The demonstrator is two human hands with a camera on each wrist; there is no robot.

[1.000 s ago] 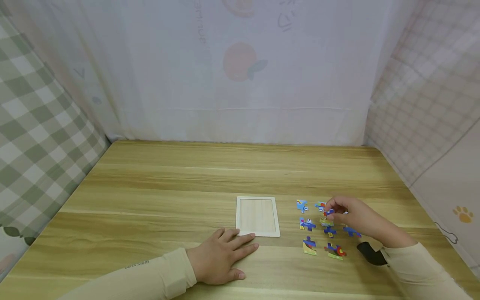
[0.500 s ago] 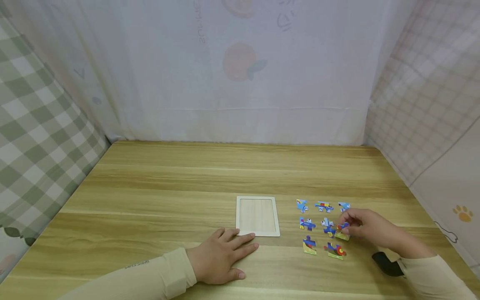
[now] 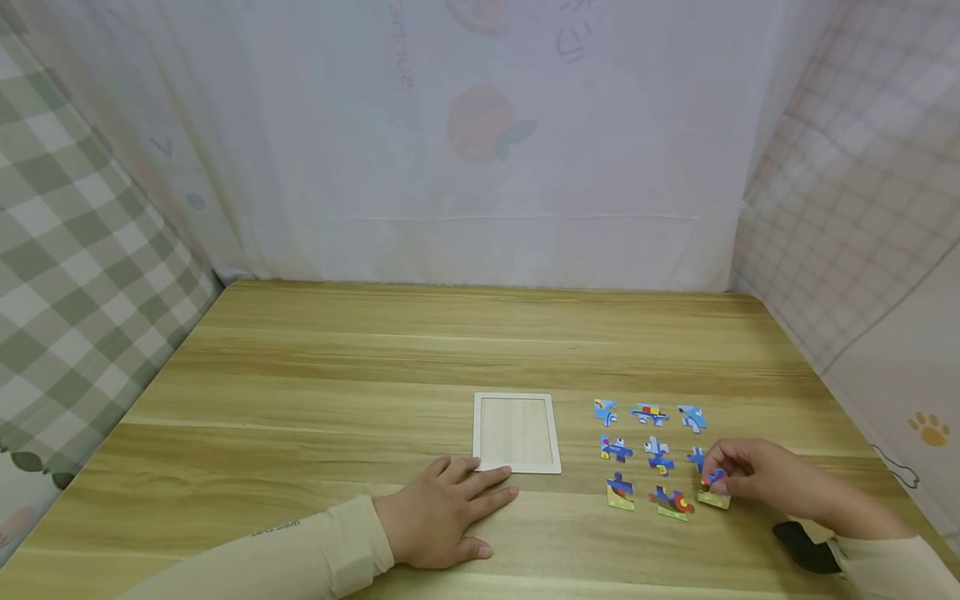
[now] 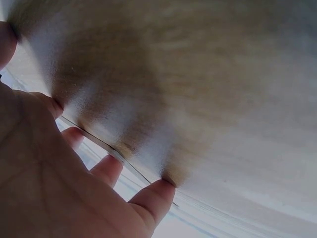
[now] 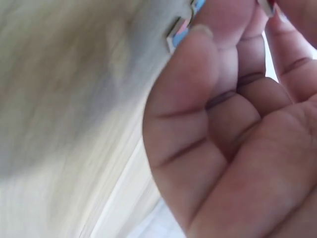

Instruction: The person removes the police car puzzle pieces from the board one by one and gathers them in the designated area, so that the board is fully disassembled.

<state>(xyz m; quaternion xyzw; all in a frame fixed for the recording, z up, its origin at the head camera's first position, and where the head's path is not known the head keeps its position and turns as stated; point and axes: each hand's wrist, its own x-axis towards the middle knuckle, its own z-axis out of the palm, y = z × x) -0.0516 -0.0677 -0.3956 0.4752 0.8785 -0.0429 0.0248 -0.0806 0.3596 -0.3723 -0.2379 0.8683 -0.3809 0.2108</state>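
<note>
My right hand [image 3: 772,479] pinches a jigsaw piece [image 3: 714,497] with a green-yellow lower edge and a blue and red top, at the lower right of the laid-out pieces. In the right wrist view the curled fingers [image 5: 183,99] hide most of it. Flat on the table, my left hand [image 3: 442,512] spreads its fingers, and its fingertips touch the near edge of a pale wooden puzzle frame [image 3: 555,433]. The left wrist view shows those fingertips [image 4: 154,196] pressing at a thin edge.
Several other jigsaw pieces lie apart in rows right of the frame, among them a top-left piece [image 3: 605,412], a top-right piece [image 3: 692,417] and a bottom-middle piece [image 3: 672,502]. White curtain [image 3: 480,225] hangs behind the wooden table [image 3: 337,358].
My right hand has moved right and toward me, carrying the jigsaw piece from the middle of the rows to the lower right corner. The left hand stays put.
</note>
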